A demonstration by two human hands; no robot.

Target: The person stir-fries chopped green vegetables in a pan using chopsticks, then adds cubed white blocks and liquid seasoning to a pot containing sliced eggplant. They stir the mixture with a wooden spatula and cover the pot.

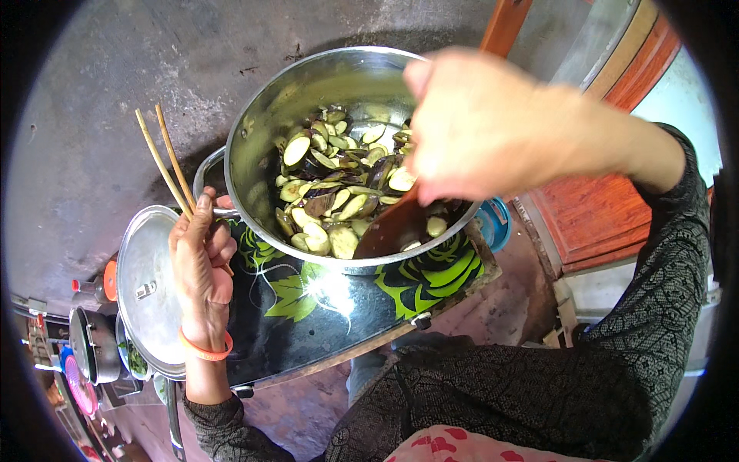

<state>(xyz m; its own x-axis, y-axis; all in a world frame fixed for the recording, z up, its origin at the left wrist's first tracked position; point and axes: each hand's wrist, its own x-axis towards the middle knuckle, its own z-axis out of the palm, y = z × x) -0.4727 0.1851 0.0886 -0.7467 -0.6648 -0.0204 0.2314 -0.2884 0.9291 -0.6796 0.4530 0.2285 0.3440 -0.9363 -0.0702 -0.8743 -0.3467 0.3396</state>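
Note:
A deep steel pot (245, 146) holds many sliced eggplant pieces (331, 192), pale inside with dark purple skin. Blurred by motion, my right hand (477, 127) is closed above the pot's right side. From under it a brown wooden spatula (392, 229) reaches down, its blade among the slices. To the pot's left, my left hand (204, 254) is closed around a pair of wooden chopsticks (163, 165), tips pointing up and away. Its fingertips lie by the pot's side handle (208, 165); I cannot tell whether they grip it.
Under the pot is a black glass stovetop (254, 331) with green flower patterns. A steel lid (150, 266) leans beside my left wrist. Blue basin (495, 223) and red wooden furniture (593, 219) are at the right. Cookware (94, 346) and a pink basket (79, 385) crowd the lower left.

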